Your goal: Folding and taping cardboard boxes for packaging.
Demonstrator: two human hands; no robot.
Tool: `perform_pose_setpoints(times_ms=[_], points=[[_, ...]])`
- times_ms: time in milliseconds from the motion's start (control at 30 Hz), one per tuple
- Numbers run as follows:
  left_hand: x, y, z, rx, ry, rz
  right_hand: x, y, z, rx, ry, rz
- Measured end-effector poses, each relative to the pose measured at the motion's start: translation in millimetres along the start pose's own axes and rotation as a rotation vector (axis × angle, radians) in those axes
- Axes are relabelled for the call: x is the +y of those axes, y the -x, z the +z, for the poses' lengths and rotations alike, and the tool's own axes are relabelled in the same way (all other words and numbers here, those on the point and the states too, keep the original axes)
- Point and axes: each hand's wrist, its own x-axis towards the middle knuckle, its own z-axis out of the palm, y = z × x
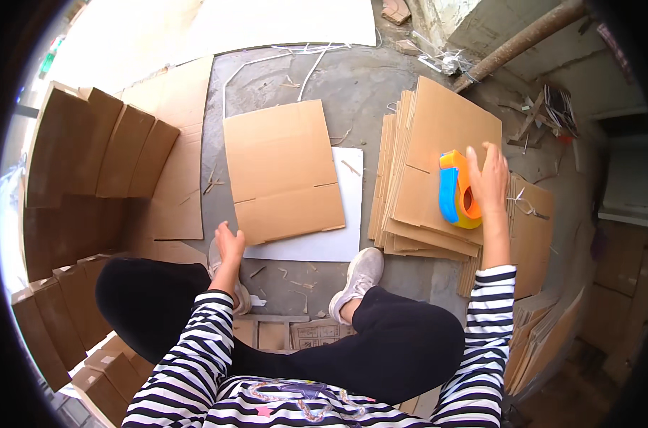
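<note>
A flat folded cardboard box (pixel 284 167) lies between my feet on a white board (pixel 349 207). My left hand (pixel 230 244) is at the box's near left corner, its fingers loosely apart and holding nothing; whether it touches the edge I cannot tell. To the right stands a stack of flat cardboard boxes (pixel 427 128). On the top sheet sits an orange and blue tape dispenser (pixel 448 189). My right hand (pixel 489 178) hovers over the stack just right of the dispenser, with fingers spread and nothing in them.
Assembled cardboard boxes (pixel 106 150) are piled along the left side. White strapping (pixel 249 64) lies on the concrete floor (pixel 288 85) farther off. A rusty pipe (pixel 527 43) slants at the far right. More flat cardboard (pixel 534 242) lies right of the stack.
</note>
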Motion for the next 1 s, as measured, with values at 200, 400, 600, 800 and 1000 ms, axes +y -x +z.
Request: perform_pose_setpoints(times_ms=[200,400,600,800,1000], points=[[99.1,32.1,3.7,-0.035,-0.040,0.587,28.7,-144.7,77.8,-0.107,0.103,-0.105],[96.8,32.1,33.7,-0.279,-0.266,0.583,43.3,-195.7,148.7,-0.409,0.176,-0.019],[97.3,33.7,38.5,-0.241,-0.282,0.624,21.4,-222.3,167.2,-0.893,0.096,0.294],[99.7,33.9,42.5,-0.229,-0.243,0.611,56.5,-224.6,201.3,-1.026,-0.287,0.418],[93.6,32.6,40.8,-0.222,-0.238,0.600,48.5,-214.9,209.4,-1.064,-0.338,0.430]])
